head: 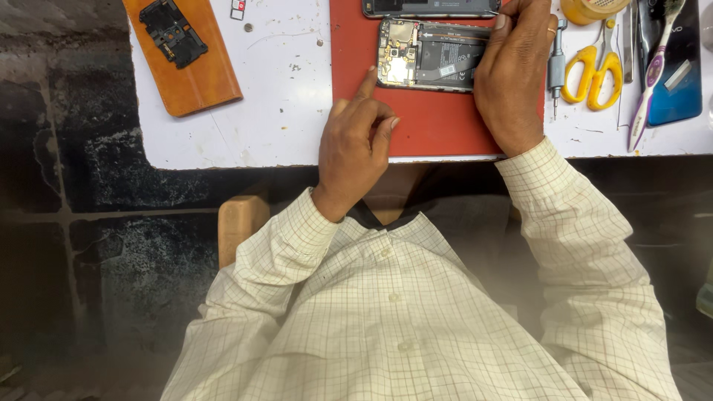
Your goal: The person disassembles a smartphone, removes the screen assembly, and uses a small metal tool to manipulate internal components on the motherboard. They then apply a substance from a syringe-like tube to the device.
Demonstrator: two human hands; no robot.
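- Opened phone [434,56]: lying back-up with its cover off, circuit board and black battery showing, resting on the red mat [431,126] at about 12 o'clock from the person's chest
- Left hand [356,145]: resting on the red mat at 7 o'clock of the opened phone; forefinger is stretching out so that its tip is reaching the phone's lower left corner, the other fingers [382,130] are curling in loosely and gripping nothing
- Right hand [516,74]: lying over the right end of the opened phone, its fingers bending down against the phone's upper right edge; whether anything is being pinched between them cannot be told
- Second phone [431,7]: dark, lying at 12 o'clock of the opened phone, partly cut by the picture edge
- White tabletop [282,96]: carrying the mat and everything else listed
- Tan leather case [186,59]: sitting at 9 o'clock of the mat, well apart from it, with a black phone part [172,31] lying on top
- Small screwdriver [557,70]: lying just beside the right hand at 3 o'clock
- Yellow-handled scissors [594,70]: lying closed, just past the screwdriver at 3 o'clock
- Purple toothbrush [652,74]: lying across a blue phone [679,82] at the far 3 o'clock end
- Checked cream sleeves [564,215]: covering both arms down to the wrists
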